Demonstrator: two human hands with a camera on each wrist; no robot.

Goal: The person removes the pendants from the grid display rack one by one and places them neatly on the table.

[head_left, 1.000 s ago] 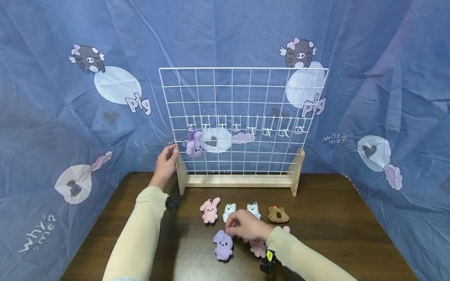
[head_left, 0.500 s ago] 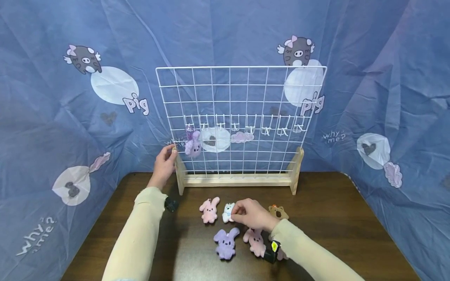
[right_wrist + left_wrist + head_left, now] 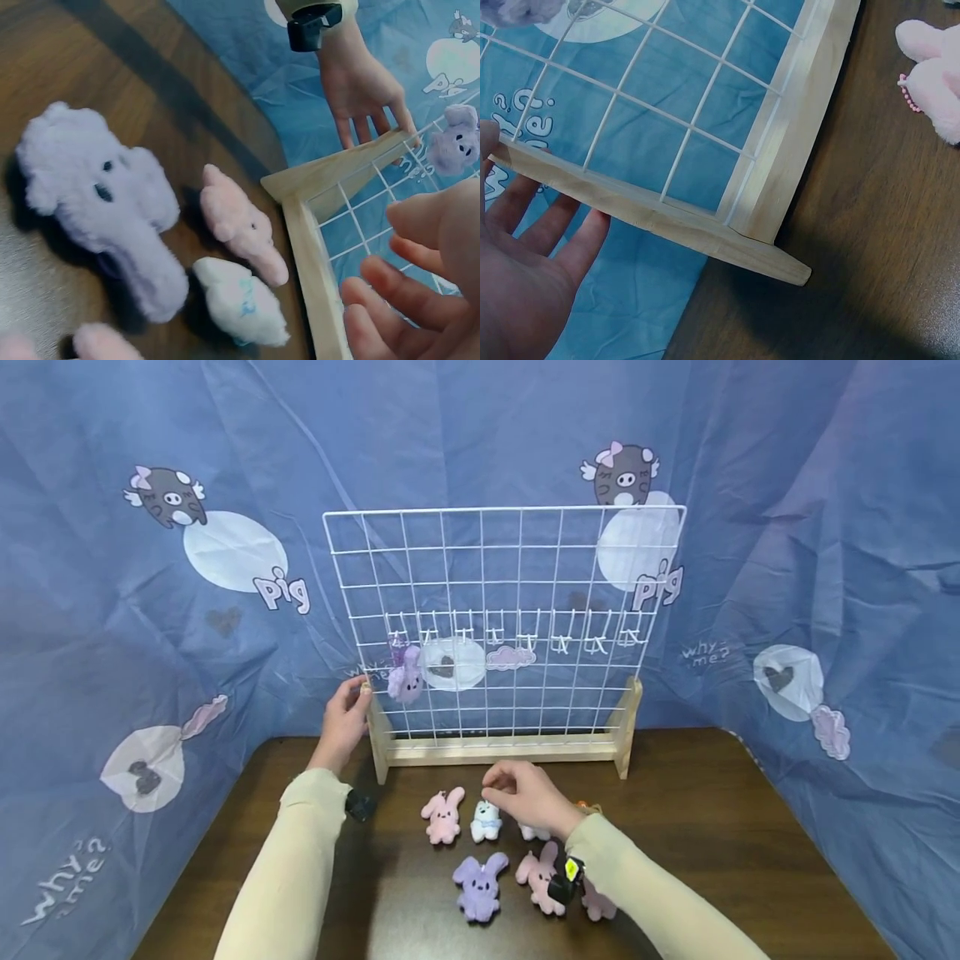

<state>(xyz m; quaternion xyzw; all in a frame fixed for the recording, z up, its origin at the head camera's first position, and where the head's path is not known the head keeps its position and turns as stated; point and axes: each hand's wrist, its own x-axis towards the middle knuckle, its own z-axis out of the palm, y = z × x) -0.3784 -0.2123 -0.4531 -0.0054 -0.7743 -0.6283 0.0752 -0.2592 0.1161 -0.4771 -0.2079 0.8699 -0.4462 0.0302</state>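
My left hand grips the wooden upright at the left end of a white wire grid rack, thumb in front and fingers behind. My right hand hovers with bent fingers at the top of a small white plush keychain with a blue bow. In the right wrist view its fingers are spread apart and hold nothing. A pink bunny plush lies left of the white one, and a purple bunny plush lies nearer me. A second white plush is partly hidden under my right hand.
A purple bunny plush hangs from the leftmost of several white hooks on the rack. Two pink plushes, a bunny and another, lie near my right wrist. A brown plush is mostly hidden behind my sleeve.
My right hand has moved from the purple bunny plush on the table, forward past the white plush's right side to its top. My left hand keeps its grip on the upright.
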